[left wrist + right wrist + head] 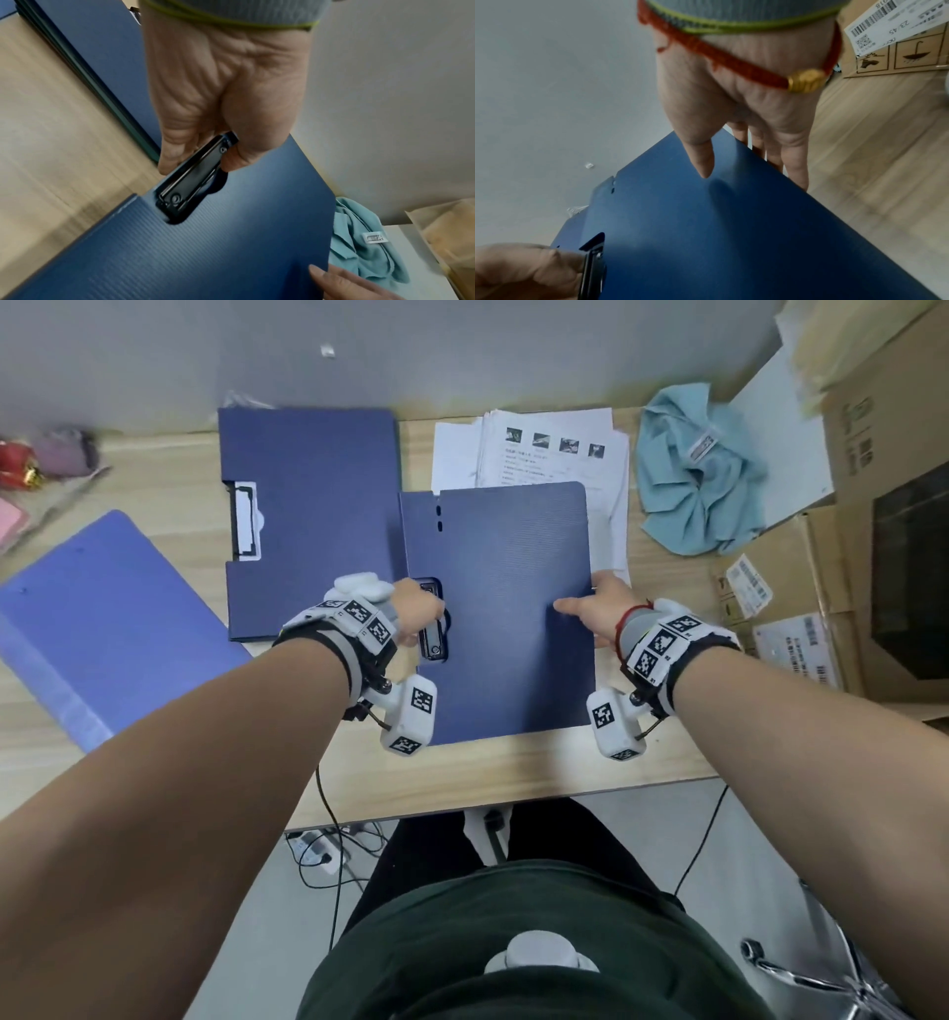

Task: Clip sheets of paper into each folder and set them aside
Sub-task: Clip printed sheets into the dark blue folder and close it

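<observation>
A closed dark blue folder point(503, 608) point(205, 253) point(731, 233) is held between both hands over the middle of the wooden desk point(513, 762). My left hand point(418, 621) point(197, 162) grips the black metal clip point(432, 634) point(185, 190) point(593, 270) at the folder's left edge, thumb on one side and fingers on the other. My right hand point(590, 608) point(752, 174) pinches the folder's right edge, thumb on the cover and fingers underneath. A stack of printed paper sheets point(539, 449) lies behind the folder, which hides part of it.
More dark blue folders point(308, 505) lie stacked at the back left, with a clip on white paper point(246, 521). A lighter blue folder point(102, 618) lies at the far left. A teal cloth point(698, 469) point(365, 243) and cardboard boxes point(847, 588) fill the right side.
</observation>
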Demonstrator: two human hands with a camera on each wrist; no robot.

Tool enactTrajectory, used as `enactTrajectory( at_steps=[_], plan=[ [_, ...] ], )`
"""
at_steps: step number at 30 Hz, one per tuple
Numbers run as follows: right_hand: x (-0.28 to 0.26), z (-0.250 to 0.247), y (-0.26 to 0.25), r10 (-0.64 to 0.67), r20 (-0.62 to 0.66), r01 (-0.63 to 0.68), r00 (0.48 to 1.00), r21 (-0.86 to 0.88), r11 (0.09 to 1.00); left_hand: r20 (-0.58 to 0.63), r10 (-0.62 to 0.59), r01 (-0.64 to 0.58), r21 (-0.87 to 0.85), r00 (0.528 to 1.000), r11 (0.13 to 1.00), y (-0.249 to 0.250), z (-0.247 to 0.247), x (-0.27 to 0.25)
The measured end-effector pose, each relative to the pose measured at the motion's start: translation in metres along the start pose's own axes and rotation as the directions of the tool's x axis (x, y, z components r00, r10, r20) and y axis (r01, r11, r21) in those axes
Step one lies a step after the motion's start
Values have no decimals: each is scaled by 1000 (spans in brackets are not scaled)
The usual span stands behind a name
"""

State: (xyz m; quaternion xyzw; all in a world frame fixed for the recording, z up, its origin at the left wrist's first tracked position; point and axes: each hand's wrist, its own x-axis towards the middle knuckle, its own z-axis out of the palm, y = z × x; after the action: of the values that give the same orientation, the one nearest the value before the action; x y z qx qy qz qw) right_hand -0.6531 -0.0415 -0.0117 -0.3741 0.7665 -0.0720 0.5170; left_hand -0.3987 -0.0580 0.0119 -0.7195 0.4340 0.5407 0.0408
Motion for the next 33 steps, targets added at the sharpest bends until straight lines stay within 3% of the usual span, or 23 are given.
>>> enactTrajectory(
  at_steps=[4, 7, 13, 15, 17, 21, 25, 30, 33],
  plan=[
    [5, -14, -7, 44, 33, -46, 998, 50, 998, 6, -15, 14, 97, 1000, 995, 2, -11, -7],
    [-20, -22, -39, 47, 170, -73, 984, 149, 986, -35, 41, -38, 102, 999, 994, 18, -26, -21],
    [-52, -10, -119, -170, 435, 77, 884, 224, 972, -36, 174, -177, -201, 984, 963, 59, -74, -63],
    [-56, 5, -141, -204, 523, 132, 828, 172, 976, -81, 203, -216, -212, 976, 953, 64, -87, -73],
    [-59, 24, -155, -215, 552, 169, 806, 134, 977, -140, 205, -225, -150, 969, 963, 62, -100, -79],
    [-53, 61, -169, -179, 502, 185, 846, 40, 982, -294, 183, -131, 186, 938, 974, 32, -130, -79],
    [-33, 78, -154, -98, 431, 216, 897, -234, 948, -449, 204, -55, 322, 870, 945, -13, -140, -63],
    [-14, 82, -126, 17, 367, 201, 930, -546, 813, -407, 111, 77, 417, 907, 906, -62, -136, -32],
    [-3, 74, -107, 72, 375, 180, 924, -593, 785, -447, 16, 223, 476, 894, 851, -67, -128, -14]
  ],
)
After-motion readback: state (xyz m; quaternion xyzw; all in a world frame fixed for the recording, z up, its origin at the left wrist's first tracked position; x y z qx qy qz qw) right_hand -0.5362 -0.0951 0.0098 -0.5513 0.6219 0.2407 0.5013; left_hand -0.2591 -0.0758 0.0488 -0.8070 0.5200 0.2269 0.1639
